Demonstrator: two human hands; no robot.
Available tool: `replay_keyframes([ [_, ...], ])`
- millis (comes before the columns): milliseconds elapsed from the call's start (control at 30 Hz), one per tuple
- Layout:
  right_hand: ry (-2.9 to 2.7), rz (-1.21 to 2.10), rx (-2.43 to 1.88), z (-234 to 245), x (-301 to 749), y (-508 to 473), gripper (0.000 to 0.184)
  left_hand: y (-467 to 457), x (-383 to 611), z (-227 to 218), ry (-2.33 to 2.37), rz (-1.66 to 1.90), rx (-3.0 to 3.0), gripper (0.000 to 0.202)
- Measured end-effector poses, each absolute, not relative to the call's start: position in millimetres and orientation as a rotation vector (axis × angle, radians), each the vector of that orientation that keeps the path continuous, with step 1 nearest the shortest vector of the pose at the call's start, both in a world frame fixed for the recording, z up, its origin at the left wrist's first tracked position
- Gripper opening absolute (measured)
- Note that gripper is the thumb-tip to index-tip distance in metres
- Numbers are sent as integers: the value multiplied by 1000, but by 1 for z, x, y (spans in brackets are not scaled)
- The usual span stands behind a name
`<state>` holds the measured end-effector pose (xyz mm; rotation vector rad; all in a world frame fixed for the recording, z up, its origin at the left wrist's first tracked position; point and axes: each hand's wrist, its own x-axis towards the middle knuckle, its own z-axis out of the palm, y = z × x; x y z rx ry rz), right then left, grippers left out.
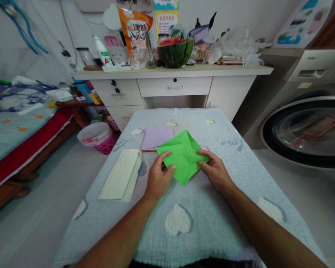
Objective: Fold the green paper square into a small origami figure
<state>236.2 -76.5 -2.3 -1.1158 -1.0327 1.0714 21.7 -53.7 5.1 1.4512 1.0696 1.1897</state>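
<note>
Green paper (184, 156), creased, held over the tablecloth (212, 216): left hand (158, 178) pinching near its left corner, right hand (218, 172) near its right. From where I stand, uneven pulling could tear it or add stray wrinkles; a loosened pinch could let it slip onto the purple paper (156, 137).

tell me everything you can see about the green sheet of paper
The green sheet of paper is bright, thin-looking and roughly square, with creases running across its middle. It is turned like a diamond, one corner pointing away from the person and one toward them. The left hand grips its lower-left edge, the right hand its right corner. It is held over the tablecloth, partly hiding the lilac paper behind.
</note>
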Motion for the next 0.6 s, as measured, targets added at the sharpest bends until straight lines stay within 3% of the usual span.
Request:
replay_keyframes([
  [100,-1092,1027,-1152,-4,237,-77,32,-47,15,11,1086,1278,1422,57],
  [267,-1151,983,-1215,-5,235,-78,34,-39,8,16,1109,1253,1462,44],
  [400,-1157,994,-1189,-5,233,-78,36,-40,8,14,1060,1260,1564,52],
  [600,-1163,983,-1185,-2,231,-79,37,-43,7,15,1061,1170,1720,48],
])
